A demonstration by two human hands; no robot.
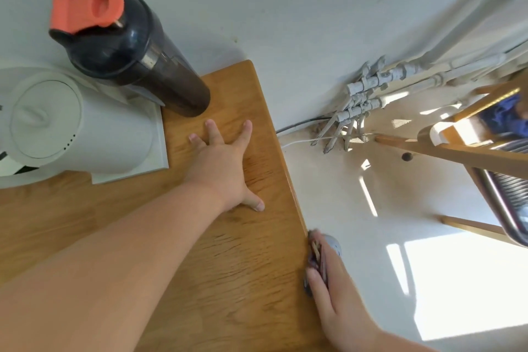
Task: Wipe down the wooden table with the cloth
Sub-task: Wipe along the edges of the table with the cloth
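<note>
Two bare hands show. The left hand (225, 163) lies flat on the wooden table (200, 266), palm down, with its fingers spread wide and holding nothing. The right hand (334, 294) is at the right edge of the table, near the front. Its fingers are closed around one cloth (317, 254), pressing it against the table's side edge. The cloth is dark with some stripes, but it is blurry and mostly hidden by the hand, so its real shape is hard to tell.

At the back left of the table stand two things. One is a dark bottle (137, 54) with an orange-red flip cap. It stands just beside one white kettle (57, 123), which sits on a white base. The kettle is cut off at the left side of the picture. No words or labels can be read on either one.

On the pale floor past the table there is a bunch of grey pipes (371, 94) by the wall, and one wooden chair (471, 151) that is only partly in the picture.
</note>
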